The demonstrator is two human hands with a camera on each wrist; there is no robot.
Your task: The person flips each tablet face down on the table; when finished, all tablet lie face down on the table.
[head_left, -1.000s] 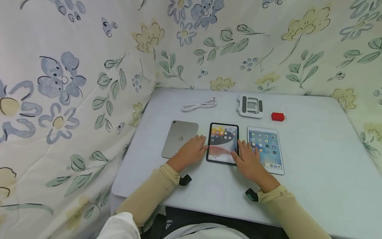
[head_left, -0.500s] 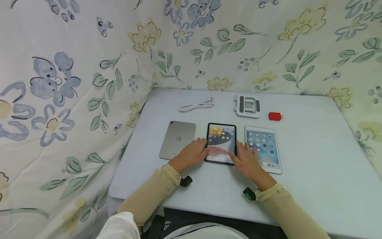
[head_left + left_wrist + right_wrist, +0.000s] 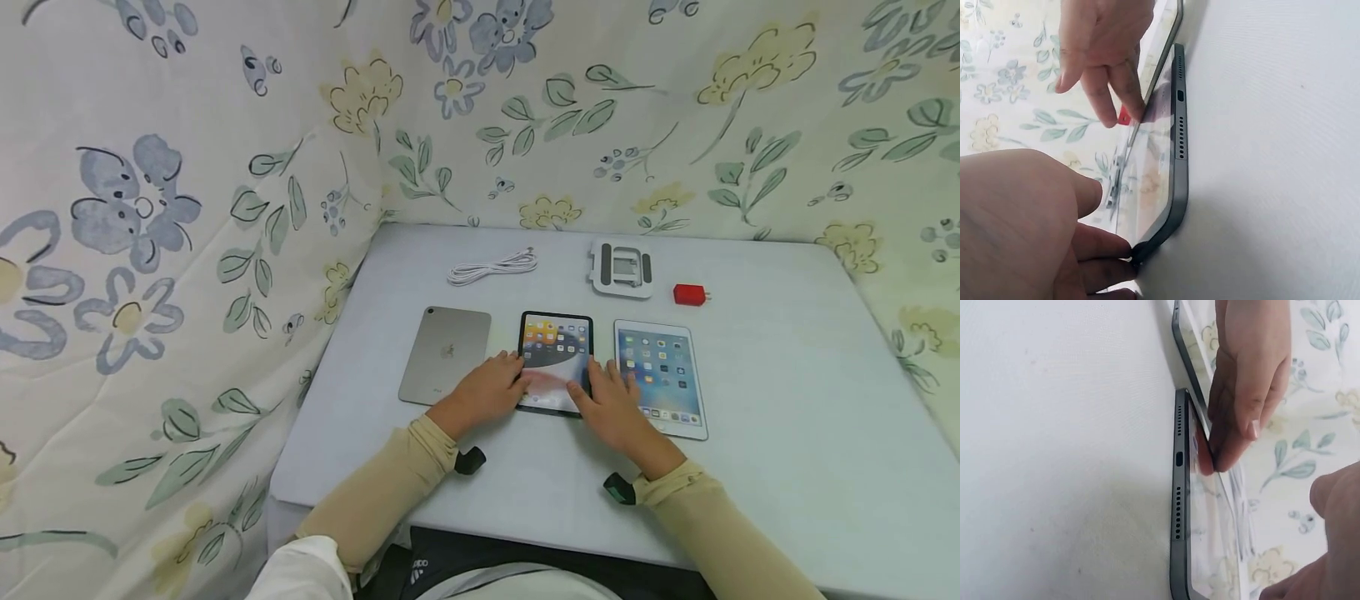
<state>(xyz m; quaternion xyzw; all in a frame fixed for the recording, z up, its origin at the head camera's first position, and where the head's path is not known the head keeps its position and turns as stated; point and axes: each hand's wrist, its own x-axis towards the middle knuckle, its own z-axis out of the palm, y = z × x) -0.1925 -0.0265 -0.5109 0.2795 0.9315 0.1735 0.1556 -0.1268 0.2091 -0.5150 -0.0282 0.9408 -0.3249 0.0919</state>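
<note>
A black-rimmed tablet (image 3: 553, 350) lies face up on the white table, its screen lit with app icons. My left hand (image 3: 483, 392) is at its left side, fingers touching the edge; the left wrist view shows fingertips at the tablet's corner (image 3: 1175, 209) and the thumb raised apart. On the other side, my right hand (image 3: 615, 412) has its fingers along the right edge and its thumb over the lower screen. Some right fingers overlap a white-rimmed tablet (image 3: 671, 375), also lit. A silver tablet (image 3: 442, 346) lies back up at left, partly behind the left hand.
Along the back of the table (image 3: 787, 417) lie a coiled white cable (image 3: 492, 267), a white and grey folding stand (image 3: 621, 269) and a red charger plug (image 3: 689, 294). Floral cloth (image 3: 300, 208) hangs behind and at the left.
My left hand has edged right, closer against the middle tablet. The right hand has slid slightly left and nearer to me. The tablets keep their places, and the head view has shifted a little.
</note>
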